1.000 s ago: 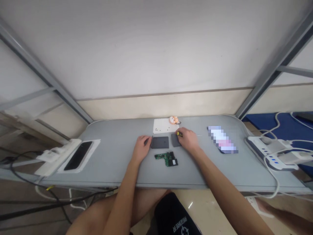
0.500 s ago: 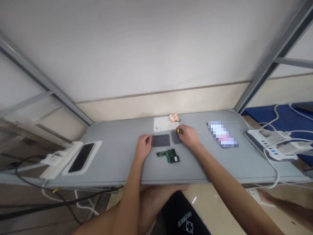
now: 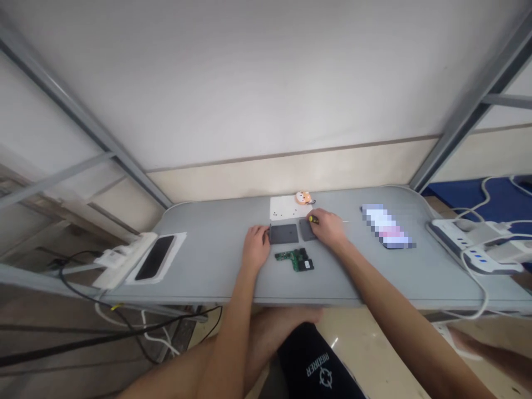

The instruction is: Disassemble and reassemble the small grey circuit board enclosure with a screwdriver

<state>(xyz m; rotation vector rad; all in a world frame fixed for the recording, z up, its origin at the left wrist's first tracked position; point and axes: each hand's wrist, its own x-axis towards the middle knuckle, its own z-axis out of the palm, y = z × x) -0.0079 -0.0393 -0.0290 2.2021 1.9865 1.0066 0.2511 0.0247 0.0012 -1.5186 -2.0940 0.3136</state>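
My left hand (image 3: 256, 246) rests at the left end of a dark grey flat case part (image 3: 284, 234), its fingers bent against that edge. My right hand (image 3: 328, 228) is closed around a screwdriver with a yellow and black handle (image 3: 314, 219), whose thin shaft points right. Under the right fingers lies a second, smaller dark piece (image 3: 306, 230), partly covered. Nearer the front edge is a green circuit board with black parts (image 3: 296, 259). Several tiny dark screws dot a white sheet (image 3: 286, 207) behind the case part.
An orange and white animal-faced object (image 3: 305, 198) sits on the sheet's corner. A lit, pixelated phone (image 3: 386, 227) lies right, near a white power strip (image 3: 474, 244) with cables. At left are a dark-screened phone (image 3: 155, 257) and another power strip (image 3: 124, 260).
The whole view has shifted, so everything on the table appears slightly farther right. Both hands keep nearly the same places beside the dark parts.
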